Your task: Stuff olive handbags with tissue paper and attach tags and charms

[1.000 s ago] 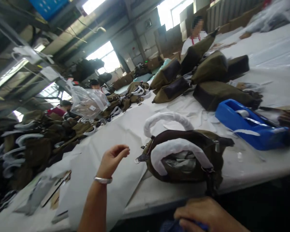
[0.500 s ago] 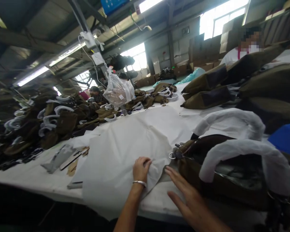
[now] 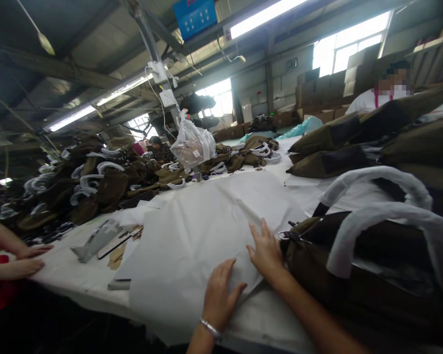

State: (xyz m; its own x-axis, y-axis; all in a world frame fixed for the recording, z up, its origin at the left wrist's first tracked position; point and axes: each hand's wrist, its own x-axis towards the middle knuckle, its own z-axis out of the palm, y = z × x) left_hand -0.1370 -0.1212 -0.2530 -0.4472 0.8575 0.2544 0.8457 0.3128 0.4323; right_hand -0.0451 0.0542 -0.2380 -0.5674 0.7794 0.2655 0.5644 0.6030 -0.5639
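A large sheet of white paper [image 3: 184,236] lies on the table in front of me, with creases near its middle. My left hand [image 3: 221,292], a bracelet at its wrist, is over the sheet's near part, fingers apart and holding nothing. Farther up and to the right, my right hand [image 3: 265,248] is spread over the sheet's right part, beside the metal ring of a dark olive bag [image 3: 317,260]. The bag stands at the right, its two handles [image 3: 384,216] wrapped in white material.
Piled olive bags [image 3: 110,189] cover the left back; more bags [image 3: 328,160] lie at the right back. A clear plastic bag [image 3: 194,147] hangs from a post. Another person's hands [image 3: 31,260] rest on the table's left edge. A grey packet [image 3: 96,241] lies nearby.
My left hand has opened from its curled pose on the paper. My right hand has moved up and onto the sheet. Another person's hands have appeared at the left; the view has shifted.
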